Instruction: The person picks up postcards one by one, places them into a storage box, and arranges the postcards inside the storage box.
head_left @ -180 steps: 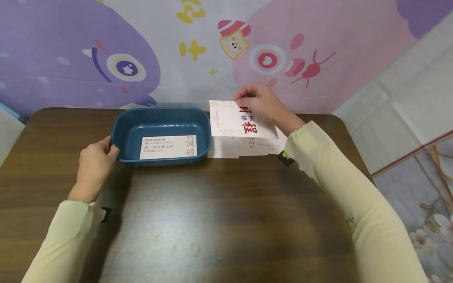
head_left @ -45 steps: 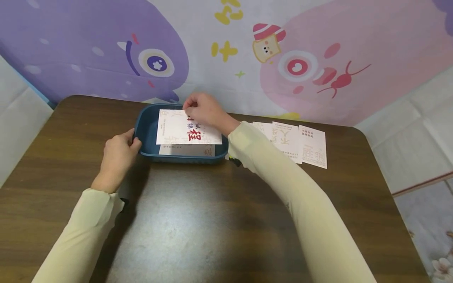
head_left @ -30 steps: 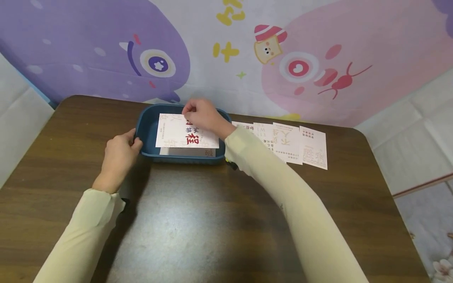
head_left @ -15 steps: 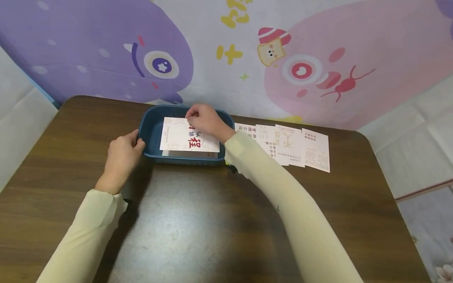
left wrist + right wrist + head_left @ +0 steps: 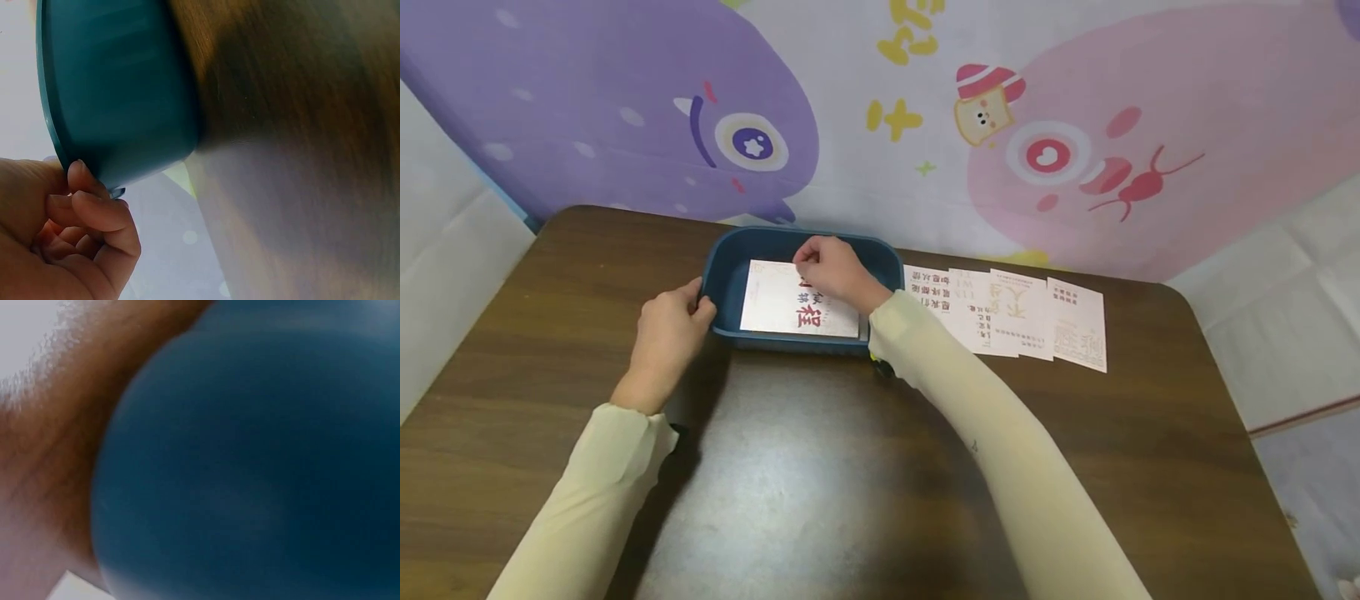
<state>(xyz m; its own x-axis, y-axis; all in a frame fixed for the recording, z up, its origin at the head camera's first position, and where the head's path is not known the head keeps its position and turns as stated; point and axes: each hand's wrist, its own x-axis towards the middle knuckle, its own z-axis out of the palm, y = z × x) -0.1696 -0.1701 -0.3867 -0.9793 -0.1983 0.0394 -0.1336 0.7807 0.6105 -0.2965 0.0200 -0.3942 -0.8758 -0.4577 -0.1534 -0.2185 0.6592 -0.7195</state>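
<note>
The left arm reaches up from the bottom left, and the left hand (image 5: 673,333) holds the near left rim of the blue tub (image 5: 724,287), its fingers and thumb bent around the edge. The right arm stretches in from the bottom right, and the right hand (image 5: 835,268), over the tub, pinches the top edge of the card with red writing (image 5: 775,300). That card is inside the tub, low down, but I can't tell if it lies flat. The right fingertips hide some of its writing. The right sleeve (image 5: 977,433) covers part of the row of cards (image 5: 1078,329) on the brown table (image 5: 760,475). The right wrist view is blurry and mostly blue, perhaps the tub's side. Six seconds ago the red-writing card was held over the row; now it is down in the tub. The left hand still holds the rim.
</note>
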